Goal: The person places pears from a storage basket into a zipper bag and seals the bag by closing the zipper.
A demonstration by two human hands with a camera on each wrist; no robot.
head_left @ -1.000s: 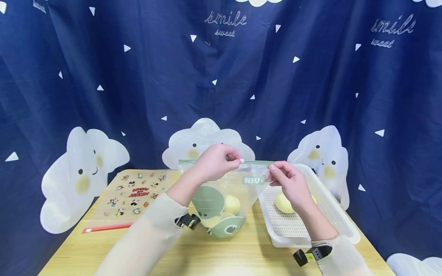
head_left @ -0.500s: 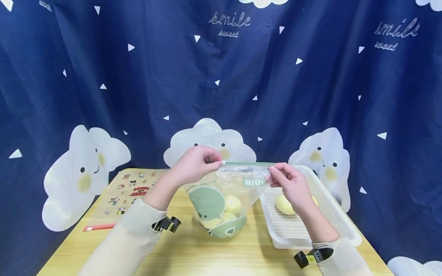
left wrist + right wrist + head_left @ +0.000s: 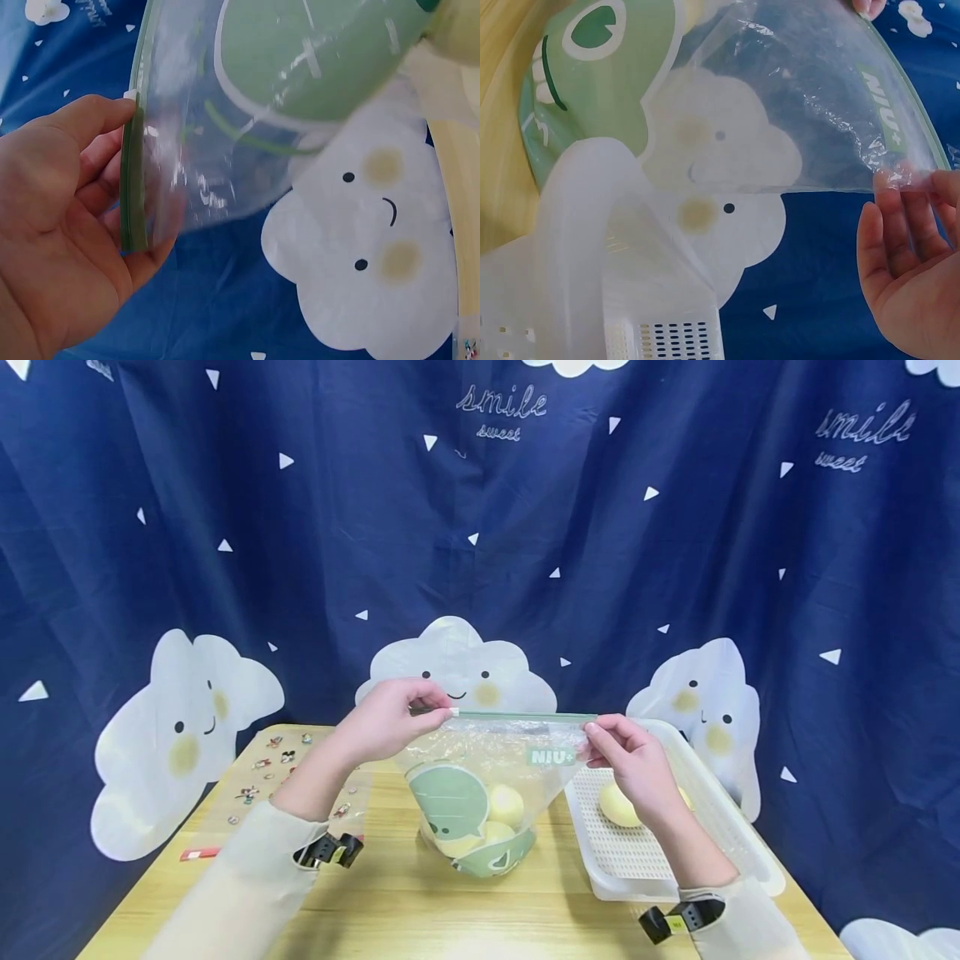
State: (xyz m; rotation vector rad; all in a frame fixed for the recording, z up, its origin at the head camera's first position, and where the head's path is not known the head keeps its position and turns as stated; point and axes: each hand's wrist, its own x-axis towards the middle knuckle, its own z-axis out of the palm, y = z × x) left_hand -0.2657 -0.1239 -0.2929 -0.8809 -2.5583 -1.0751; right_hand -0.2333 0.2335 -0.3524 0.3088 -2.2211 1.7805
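A clear zip bag (image 3: 450,797) with green print stands upright on the table, several pale yellow round items (image 3: 506,806) inside it. Between thumb and fingers my left hand (image 3: 386,718) pinches the white slider (image 3: 453,712) on the green zip strip, near the strip's left end. In the left wrist view that thumb presses on the slider, with the fingers behind the strip (image 3: 133,180). My right hand (image 3: 630,764) pinches the bag's top right corner, beside the NIU+ label (image 3: 881,109). The strip is stretched nearly level between both hands.
On the right a white basket (image 3: 592,877) with a perforated bottom holds yellow round items (image 3: 618,804), partly hidden by my right forearm. A flat printed bag (image 3: 258,777) with a red strip lies at the left. Behind the wooden table (image 3: 450,918) hangs a blue curtain (image 3: 480,568).
My left hand has moved left along the zip strip, taking the slider from about mid-strip to near the left end. The right hand keeps its hold on the corner.
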